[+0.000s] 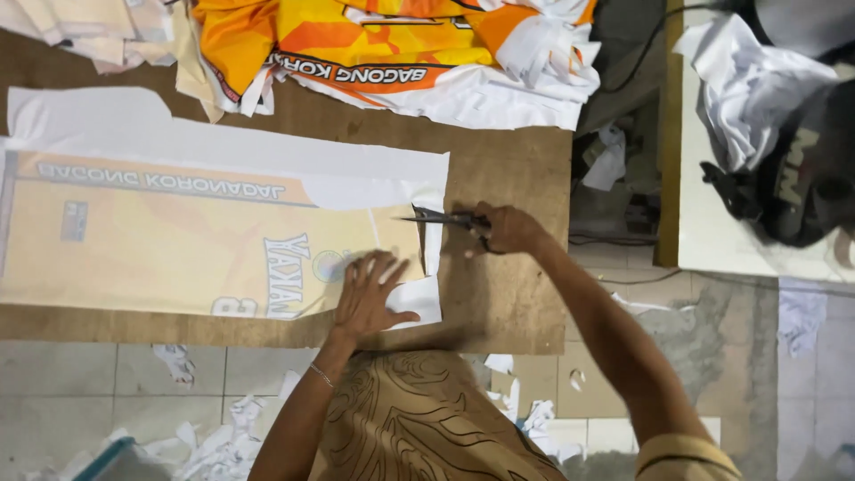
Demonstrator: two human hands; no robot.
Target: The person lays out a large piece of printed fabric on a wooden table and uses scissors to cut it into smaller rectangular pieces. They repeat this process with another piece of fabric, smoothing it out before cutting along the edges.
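Head view: right hand (509,228) closed on scissors (445,218), blades at white edge of yellow printed sheet (178,240) on brown table (508,160). Left hand (370,298) flat, fingers spread, pinning sheet. Cut barely started; most of white margin left. Orange shirts (383,40) piled behind.

A: What else is in view?
B: Pile of orange-and-white printed garments (392,53) at the far edge of the brown table (508,169). Pale folded sheets (98,31) in the far left corner.
A: Floor?
B: Tiled floor (107,383), white offcut scraps (223,445) scattered. White cloth (748,89) heaped on the right-hand white surface (712,232).
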